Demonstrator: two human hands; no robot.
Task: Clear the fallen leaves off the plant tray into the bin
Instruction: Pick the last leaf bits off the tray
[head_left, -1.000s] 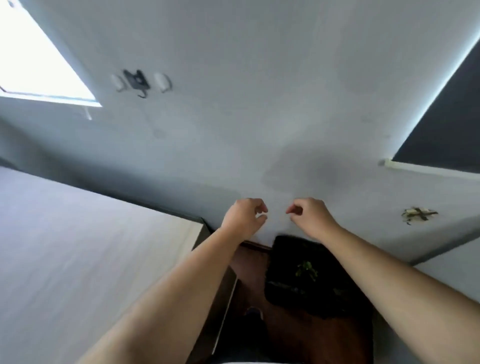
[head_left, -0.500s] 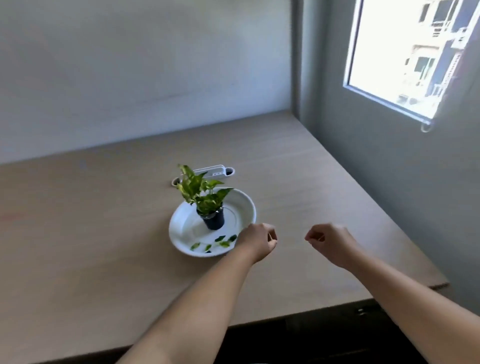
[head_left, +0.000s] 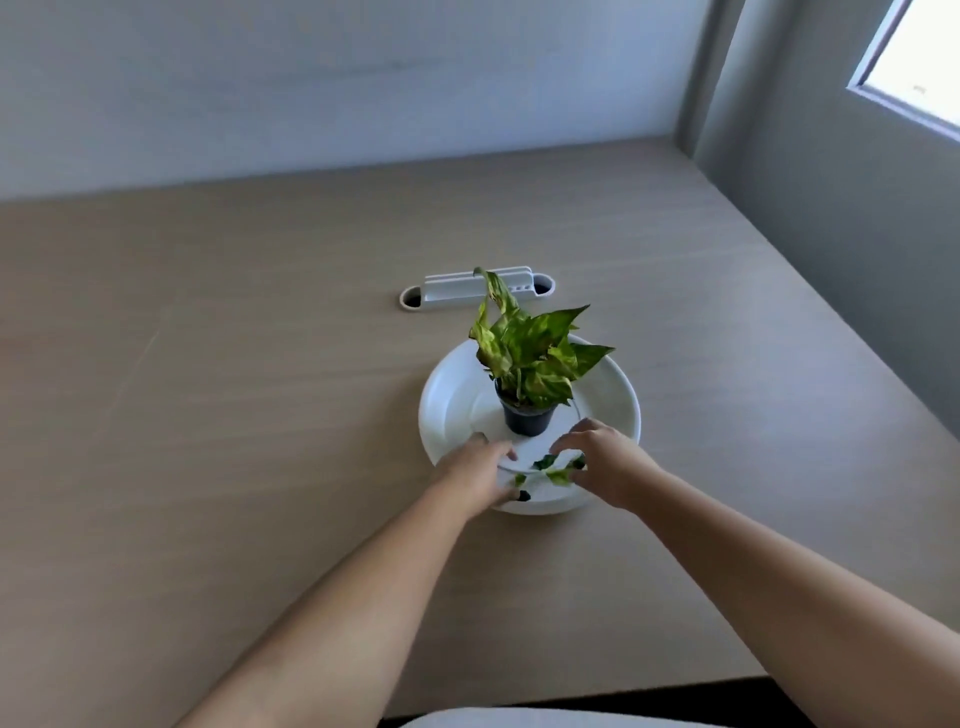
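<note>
A round white plant tray (head_left: 618, 395) sits on the wooden table with a small black pot (head_left: 527, 418) of a green and yellow plant (head_left: 535, 353) standing upright in it. Several fallen leaves (head_left: 556, 467) lie on the tray's near side, some green, some dark. My left hand (head_left: 480, 467) rests over the near left rim, fingers curled down beside a dark leaf (head_left: 522, 495). My right hand (head_left: 608, 462) hovers over the leaves with fingers apart, its fingertips touching them. No bin is in view.
A white cable-port cover (head_left: 452, 293) is set into the light wood table (head_left: 234, 415) behind the tray. A wall runs along the far edge and the right side, with a window (head_left: 919, 62) at the upper right. The table's front edge is near my body.
The camera has swung from the ceiling down to the table. Both hands, loosely closed half a second ago, have moved forward onto the tray's near side and spread over the leaves.
</note>
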